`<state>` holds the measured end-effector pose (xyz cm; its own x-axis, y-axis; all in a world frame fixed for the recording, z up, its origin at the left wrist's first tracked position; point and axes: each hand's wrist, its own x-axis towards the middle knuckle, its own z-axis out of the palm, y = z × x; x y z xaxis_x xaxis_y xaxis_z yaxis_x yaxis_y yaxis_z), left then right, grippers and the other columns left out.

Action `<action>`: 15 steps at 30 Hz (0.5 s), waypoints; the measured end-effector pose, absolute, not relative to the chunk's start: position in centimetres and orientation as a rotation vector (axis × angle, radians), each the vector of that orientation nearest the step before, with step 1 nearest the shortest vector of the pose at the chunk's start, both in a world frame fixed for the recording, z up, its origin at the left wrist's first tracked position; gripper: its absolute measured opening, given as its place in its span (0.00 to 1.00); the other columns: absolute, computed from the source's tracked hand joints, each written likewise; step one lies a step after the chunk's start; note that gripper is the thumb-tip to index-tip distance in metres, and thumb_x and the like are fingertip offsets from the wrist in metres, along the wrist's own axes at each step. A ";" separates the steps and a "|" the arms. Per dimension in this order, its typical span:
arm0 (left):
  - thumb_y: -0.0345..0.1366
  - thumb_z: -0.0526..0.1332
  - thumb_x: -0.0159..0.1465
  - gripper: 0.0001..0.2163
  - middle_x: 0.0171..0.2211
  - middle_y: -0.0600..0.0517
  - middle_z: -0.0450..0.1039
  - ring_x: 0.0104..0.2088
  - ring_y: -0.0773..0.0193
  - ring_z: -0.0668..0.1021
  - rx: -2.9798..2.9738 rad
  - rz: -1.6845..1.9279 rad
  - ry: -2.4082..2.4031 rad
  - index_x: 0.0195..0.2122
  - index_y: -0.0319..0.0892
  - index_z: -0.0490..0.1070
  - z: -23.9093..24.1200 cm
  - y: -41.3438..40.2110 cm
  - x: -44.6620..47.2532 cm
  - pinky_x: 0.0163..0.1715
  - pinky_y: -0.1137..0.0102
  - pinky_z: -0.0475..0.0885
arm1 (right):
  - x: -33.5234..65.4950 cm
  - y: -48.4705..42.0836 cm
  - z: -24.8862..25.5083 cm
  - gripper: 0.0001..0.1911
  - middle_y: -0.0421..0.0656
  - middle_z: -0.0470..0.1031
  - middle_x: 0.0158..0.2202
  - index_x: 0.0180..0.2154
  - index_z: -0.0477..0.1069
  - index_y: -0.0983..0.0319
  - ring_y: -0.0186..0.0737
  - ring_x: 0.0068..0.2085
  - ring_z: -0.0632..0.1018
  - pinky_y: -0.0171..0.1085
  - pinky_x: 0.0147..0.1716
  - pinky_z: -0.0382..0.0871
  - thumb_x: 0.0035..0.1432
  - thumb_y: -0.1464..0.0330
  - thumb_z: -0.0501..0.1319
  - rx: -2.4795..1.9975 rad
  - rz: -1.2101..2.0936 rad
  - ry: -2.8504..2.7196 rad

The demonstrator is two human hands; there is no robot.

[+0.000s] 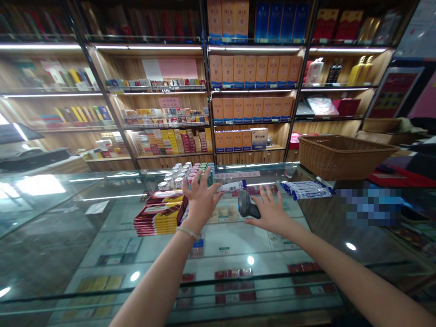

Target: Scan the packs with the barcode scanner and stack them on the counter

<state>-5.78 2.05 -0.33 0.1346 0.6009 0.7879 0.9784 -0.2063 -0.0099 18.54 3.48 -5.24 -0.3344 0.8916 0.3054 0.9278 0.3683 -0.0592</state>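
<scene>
My left hand (200, 199), fingers spread, is over the glass counter (238, 263) beside a stack of red-and-yellow snack packs (160, 213). Its thumb is at the near end of a slim white-and-blue stick packet (232, 185); whether they touch I cannot tell. A dark handheld barcode scanner (246, 204) stands between my two hands. My right hand (271, 212) has its fingers stretched out at the scanner's handle, the thumb just below it, not wrapped round it. Farther right lie several blue-and-white stick packets (306, 190) in a row.
Behind the snack packs stand several small cans or bottles (184, 172) with white, pink and green colouring. A wicker basket (340, 156) sits at the counter's back right. A white paper (97, 207) lies at left. Shelves with orange boxes (252, 111) line the wall.
</scene>
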 end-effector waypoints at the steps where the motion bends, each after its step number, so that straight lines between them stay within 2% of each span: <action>1: 0.43 0.68 0.65 0.06 0.72 0.48 0.60 0.70 0.41 0.62 -1.878 -0.912 -1.515 0.42 0.53 0.81 -0.3 2.0 -5.8 0.68 0.32 0.38 | 18.5 3.3 -5.0 0.40 0.62 0.49 0.75 0.58 0.74 0.61 0.70 0.75 0.48 0.73 0.66 0.44 0.56 0.40 0.64 -1.598 -0.190 -2.350; 3: 0.44 0.68 0.64 0.06 0.72 0.49 0.60 0.70 0.40 0.62 -1.881 -0.920 -1.522 0.41 0.53 0.82 -0.2 2.0 -5.8 0.68 0.32 0.38 | 18.5 3.1 -4.7 0.31 0.61 0.54 0.74 0.50 0.78 0.62 0.69 0.74 0.51 0.71 0.67 0.46 0.58 0.44 0.64 -1.570 -0.208 -2.352; 5: 0.44 0.68 0.65 0.06 0.72 0.49 0.60 0.70 0.40 0.62 -1.876 -0.919 -1.536 0.41 0.53 0.82 -0.1 2.0 -5.9 0.67 0.32 0.38 | 18.6 3.1 -4.7 0.28 0.60 0.56 0.73 0.47 0.79 0.62 0.69 0.74 0.53 0.70 0.66 0.48 0.59 0.46 0.65 -1.543 -0.203 -2.356; 12: 0.44 0.67 0.65 0.06 0.72 0.48 0.60 0.71 0.41 0.61 -1.824 -0.918 -1.584 0.42 0.54 0.81 0.1 2.0 -6.4 0.67 0.32 0.41 | 20.3 5.0 -5.0 0.21 0.57 0.63 0.69 0.44 0.79 0.61 0.68 0.72 0.57 0.67 0.64 0.57 0.60 0.51 0.64 -1.401 -0.143 -2.355; 15: 0.44 0.67 0.65 0.06 0.72 0.47 0.60 0.70 0.41 0.61 -1.811 -0.900 -1.583 0.42 0.53 0.81 0.0 2.0 -6.5 0.66 0.32 0.41 | 21.6 6.0 -4.9 0.19 0.57 0.68 0.65 0.44 0.78 0.62 0.62 0.68 0.66 0.59 0.62 0.64 0.61 0.54 0.64 -1.273 -0.043 -2.301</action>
<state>-6.49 2.04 0.03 0.0748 0.6095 0.7892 0.9899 -0.1407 0.0148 21.63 6.01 -4.92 -0.4334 0.7846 0.4433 0.8006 0.5611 -0.2104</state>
